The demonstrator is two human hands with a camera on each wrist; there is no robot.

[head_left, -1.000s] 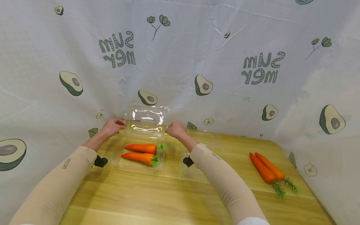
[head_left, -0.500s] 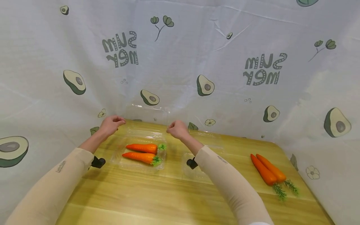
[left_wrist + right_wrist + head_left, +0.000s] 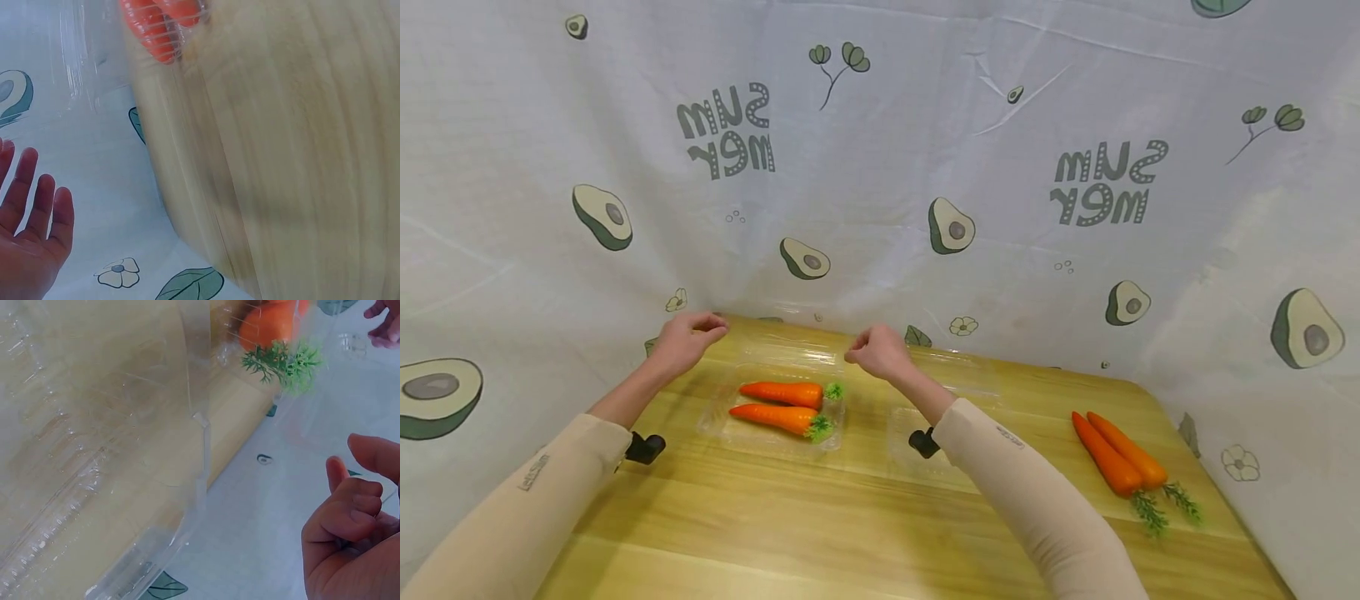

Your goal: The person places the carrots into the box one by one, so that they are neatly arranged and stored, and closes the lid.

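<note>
On the left of the table, a clear plastic clamshell box (image 3: 713, 427) holds two orange carrots (image 3: 781, 393) with green tops. Its transparent lid (image 3: 805, 354) leans back behind it, hard to make out against the curtain. My left hand (image 3: 681, 343) is held beside the lid's left side; its fingers (image 3: 42, 203) are spread and bare in the left wrist view. To the lid's right is my right hand (image 3: 882, 352), holding nothing. The fingers (image 3: 342, 515) of that hand are loosely bent, with thumb and forefinger apart.
A second clear clamshell box (image 3: 901, 442) lies under my right forearm, its lid folded back. Two more carrots (image 3: 1116, 454) lie at the table's right. A printed curtain (image 3: 880, 167) hangs along the back edge and sides of the wooden table (image 3: 760, 525).
The lid stood upright between both hands a second ago, then tipped back away from me. Both hands have let go of it, and the left has drawn slightly leftward.
</note>
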